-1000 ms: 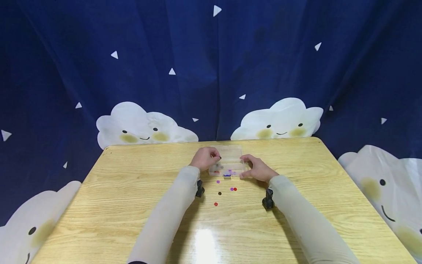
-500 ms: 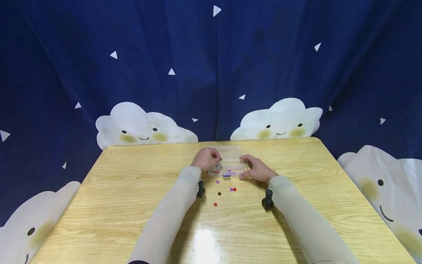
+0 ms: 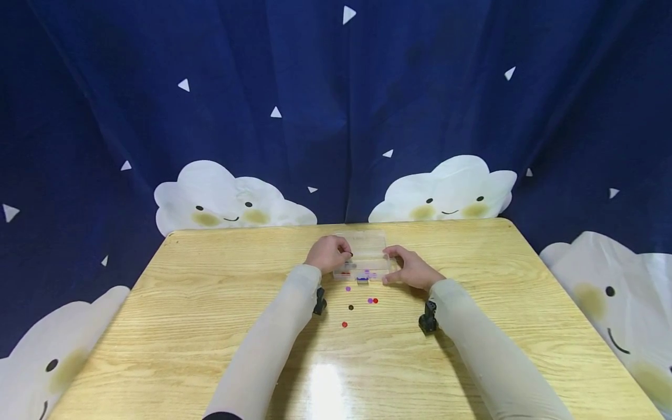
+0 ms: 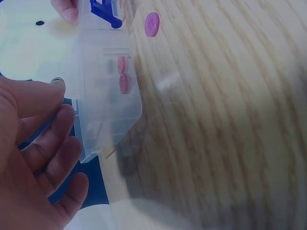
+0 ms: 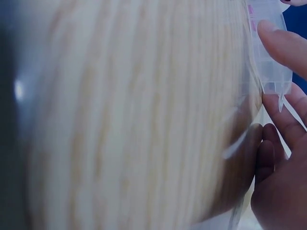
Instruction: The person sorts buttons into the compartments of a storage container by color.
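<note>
My left hand [image 3: 325, 255] pinches a dark button [image 4: 57, 79], my right hand [image 3: 413, 270] grips a clear plastic box [image 4: 100, 122] — long axis crosswise, blue latch [image 3: 363, 280] facing me — on the wood-grained counter [image 3: 231, 280].

A dark navy-blue fabric curtain [image 3: 231, 64] hangs in soft folds across the far side, scattered with small white triangles [image 3: 276, 112] and, lower down, plump white clouds [image 3: 210, 184] with smiling, yellow-cheeked faces. In front of it I see a pale, wood-grained bench [image 3: 205, 303], rounded at its far corners, with a bright white glare [image 3: 328, 388] near its front.
</note>
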`<state>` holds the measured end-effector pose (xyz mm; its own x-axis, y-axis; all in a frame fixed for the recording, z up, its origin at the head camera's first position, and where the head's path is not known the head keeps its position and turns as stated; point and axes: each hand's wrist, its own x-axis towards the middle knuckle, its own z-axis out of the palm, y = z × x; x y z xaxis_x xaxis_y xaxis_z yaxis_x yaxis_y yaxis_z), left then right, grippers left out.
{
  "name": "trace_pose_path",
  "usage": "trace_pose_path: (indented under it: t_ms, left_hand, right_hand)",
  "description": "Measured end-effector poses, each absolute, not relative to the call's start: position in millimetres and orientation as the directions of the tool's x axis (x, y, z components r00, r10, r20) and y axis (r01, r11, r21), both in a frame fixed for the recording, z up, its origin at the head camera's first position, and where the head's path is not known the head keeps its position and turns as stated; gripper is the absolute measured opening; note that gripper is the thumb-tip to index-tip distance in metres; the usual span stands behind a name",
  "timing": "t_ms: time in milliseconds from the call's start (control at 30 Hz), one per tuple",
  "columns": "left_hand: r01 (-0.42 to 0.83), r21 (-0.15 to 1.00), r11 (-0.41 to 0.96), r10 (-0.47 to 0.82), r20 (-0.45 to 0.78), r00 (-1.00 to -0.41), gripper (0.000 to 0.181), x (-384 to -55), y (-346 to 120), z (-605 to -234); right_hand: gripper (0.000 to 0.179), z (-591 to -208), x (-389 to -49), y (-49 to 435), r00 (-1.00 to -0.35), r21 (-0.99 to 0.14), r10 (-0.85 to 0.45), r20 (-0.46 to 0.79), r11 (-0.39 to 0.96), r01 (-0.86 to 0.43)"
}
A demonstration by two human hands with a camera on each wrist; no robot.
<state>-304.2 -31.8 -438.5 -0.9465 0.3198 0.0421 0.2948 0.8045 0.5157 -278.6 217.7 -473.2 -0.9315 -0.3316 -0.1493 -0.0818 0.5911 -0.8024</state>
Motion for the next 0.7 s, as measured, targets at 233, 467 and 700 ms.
trace_pose_path:
  t_ms: [233, 467, 700]
  left_hand:
    - [0.293, 0.511, 0.808, 0.324, 0.029, -0.945, 0.008, -304.4, -29.3, -439.4]
    - [0.294, 0.508, 0.809, 0.334, 0.014, -0.942, 0.009, -303.4, -29.3, -440.4]
    - [0.354, 0.544, 0.761, 0.38, 0.07, -0.922, 0.013, -295.7, -39.7, -437.0]
  right_hand:
    - [0.078, -473.2, -278.5, 218.3, -0.933, -0.8, -0.331, -0.14, 0.594, -0.09]
    - [0.077, -474.1, -280.3, 217.2, -0.935, -0.805, -0.326, -0.139, 0.587, -0.085]
    - [0.077, -475.1, -280.8, 218.3, -0.93, -0.815, -0.329, -0.162, 0.576, -0.062]
